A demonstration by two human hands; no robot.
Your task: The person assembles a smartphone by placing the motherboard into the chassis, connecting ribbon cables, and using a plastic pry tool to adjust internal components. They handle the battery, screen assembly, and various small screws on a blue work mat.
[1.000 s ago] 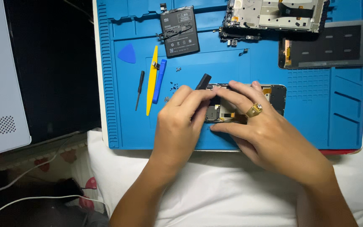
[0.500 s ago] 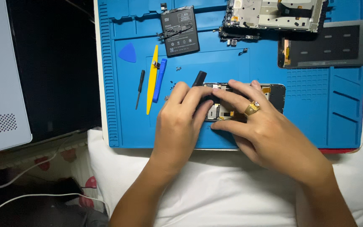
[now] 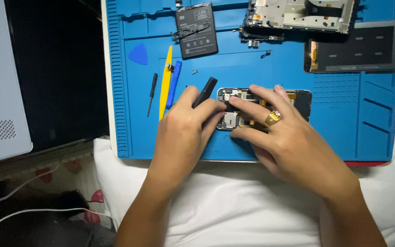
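The left hand [image 3: 184,132] pinches a slim black tool [image 3: 205,92] between thumb and fingers, its tip at the left end of the opened phone [image 3: 298,98]. The right hand [image 3: 282,137], fingers spread flat, presses down on the phone's exposed boards. Over the last second almost nothing has shifted: both hands have stayed put, so the work looks like fine, steady prying. The phone lies mid blue repair mat [image 3: 339,137], with a yellow pry stick [image 3: 165,82], battery [image 3: 196,29] and frame [image 3: 298,13] beyond.
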